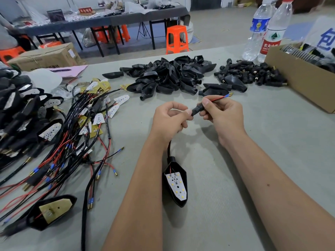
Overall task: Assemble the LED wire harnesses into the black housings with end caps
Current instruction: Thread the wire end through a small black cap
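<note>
Grey table (253, 142) carries two water bottles (272, 31); left hand (168, 118) and right hand (223, 115) fingers pinch one end cap (196, 110) on a wire (217, 97).

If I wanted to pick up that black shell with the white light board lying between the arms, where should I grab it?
Probably by the narrow neck at the far end of the shell, coming from above and pinching its two sides. The neck is slim and round where the black cable enters, so fingers fit around it. The wide part lies open side up with the white light board showing, which is better left untouched.
</note>
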{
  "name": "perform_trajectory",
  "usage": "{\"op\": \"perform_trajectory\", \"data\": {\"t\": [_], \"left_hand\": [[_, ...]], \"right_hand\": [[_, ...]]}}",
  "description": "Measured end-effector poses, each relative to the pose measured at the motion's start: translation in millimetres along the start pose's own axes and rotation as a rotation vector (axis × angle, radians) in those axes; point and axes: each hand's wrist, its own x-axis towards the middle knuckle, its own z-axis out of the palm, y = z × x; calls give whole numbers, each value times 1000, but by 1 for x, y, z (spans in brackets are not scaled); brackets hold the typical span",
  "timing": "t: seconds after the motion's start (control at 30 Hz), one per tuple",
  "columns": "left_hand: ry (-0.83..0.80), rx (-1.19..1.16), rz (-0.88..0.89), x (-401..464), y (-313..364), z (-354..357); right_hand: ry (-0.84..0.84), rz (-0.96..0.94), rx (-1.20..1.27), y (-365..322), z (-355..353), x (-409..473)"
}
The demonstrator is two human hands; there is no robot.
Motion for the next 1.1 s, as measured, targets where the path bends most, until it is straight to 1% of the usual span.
{"op": "perform_trajectory", "data": {"t": [0.1,0.17,0.23,0.33,0.47,0.6,0.7,0.77,0.87,0.93,0.97,1.07,1.1], "left_hand": [[-18,65,-11,1,-4,3],[-23,102,-9,1,-5,4],[-46,112,-28,1,-4,4],[-98,88,-58,0,-1,3],[-195,54,-124,-5,5,-1],[-237,-3,-172,-8,9,-13],[-302,57,-188,-11,11,-25],[-266,95,-142,-11,12,-28],[-158,104,-85,-7,10,-30],[-130,102,-80,-5,8,-31],[-124,91,-84,-5,6,-32],[-106,28,-90,-5,3,-31],[-105,8,-96,-5,3,-31]], "right_hand": [[-39,25,-4,0,2,-1],[-33,29,-11,0,2,-1],[33,25,1,0,1,0],[145,47,91,0,-2,3],[185,57,175,0,-2,3],[250,75,289,-2,-4,5],[283,91,389,-4,-6,8],[257,106,385,-3,-6,9],[133,116,241,-1,-4,8],[63,117,182,-1,-4,7],[49,129,203,-1,-5,6],[45,215,373,-4,-5,7],[46,237,380,-4,-5,7]]}}
